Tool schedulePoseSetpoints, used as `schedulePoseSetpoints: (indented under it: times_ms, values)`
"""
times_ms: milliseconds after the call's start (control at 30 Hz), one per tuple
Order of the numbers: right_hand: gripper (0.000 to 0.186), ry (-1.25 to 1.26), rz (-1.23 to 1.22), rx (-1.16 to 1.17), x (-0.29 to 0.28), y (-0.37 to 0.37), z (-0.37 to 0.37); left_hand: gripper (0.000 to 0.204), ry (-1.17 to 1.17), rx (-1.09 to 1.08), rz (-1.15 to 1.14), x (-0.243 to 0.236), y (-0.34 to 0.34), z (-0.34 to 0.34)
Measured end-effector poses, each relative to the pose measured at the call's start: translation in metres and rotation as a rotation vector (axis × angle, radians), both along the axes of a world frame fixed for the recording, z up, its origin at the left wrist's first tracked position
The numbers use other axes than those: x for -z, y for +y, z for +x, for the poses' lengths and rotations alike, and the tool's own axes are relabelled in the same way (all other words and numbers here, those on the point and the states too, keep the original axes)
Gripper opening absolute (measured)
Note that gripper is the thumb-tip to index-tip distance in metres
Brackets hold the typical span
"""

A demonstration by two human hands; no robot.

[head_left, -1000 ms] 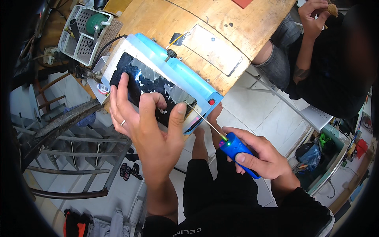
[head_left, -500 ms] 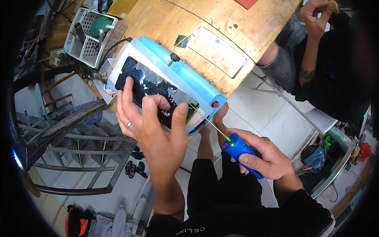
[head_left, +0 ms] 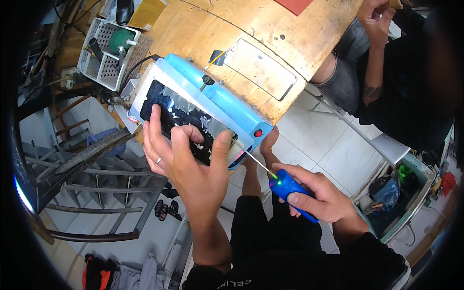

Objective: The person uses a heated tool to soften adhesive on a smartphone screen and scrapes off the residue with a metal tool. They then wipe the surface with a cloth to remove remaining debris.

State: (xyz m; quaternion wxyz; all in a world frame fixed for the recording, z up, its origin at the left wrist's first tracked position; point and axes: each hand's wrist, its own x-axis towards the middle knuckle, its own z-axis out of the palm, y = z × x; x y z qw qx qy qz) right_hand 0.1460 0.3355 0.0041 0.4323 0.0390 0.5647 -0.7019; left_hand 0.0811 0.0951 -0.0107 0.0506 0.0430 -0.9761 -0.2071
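A dark phone screen point(head_left: 171, 116), its surface patchy with torn film and white flecks, lies on the white-topped plate point(head_left: 144, 92) of a light-blue machine point(head_left: 227, 99) with a black knob and red switch. My left hand point(head_left: 191, 169) grips the screen, fingers bent over it at separate points and thumb at its right end. My right hand point(head_left: 324, 200) is closed round a blue hand tool point(head_left: 285, 186) with a lit green light and a thin metal rod point(head_left: 258, 162), whose tip is at the machine's right edge, just right of my left thumb.
A wooden table point(head_left: 319, 29) carries a white slab point(head_left: 256, 63), a red mat point(head_left: 295, 5) and a white basket point(head_left: 96, 63). A person in dark clothes point(head_left: 401, 87) sits at the right, holding something small. A bin point(head_left: 386, 198) stands lower right; metal railings point(head_left: 96, 188) are left.
The rod's tip has moved down and right, off the screen to the machine's edge. My left hand stays on the screen. The view has shifted a little.
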Motion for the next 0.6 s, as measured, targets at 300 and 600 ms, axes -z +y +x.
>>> schedulePoseSetpoints:
  times_ms: [300, 600]
  values:
    - [0.058, -0.010, -0.016, 0.057, 0.001, 0.000, 0.001, 0.042, -0.101, 0.024, -0.070, -0.014, -0.006, -0.002]
    - [0.059, 0.004, -0.036, 0.058, 0.001, -0.003, 0.005, 0.037, -0.007, 0.016, 0.022, -0.001, -0.006, -0.002]
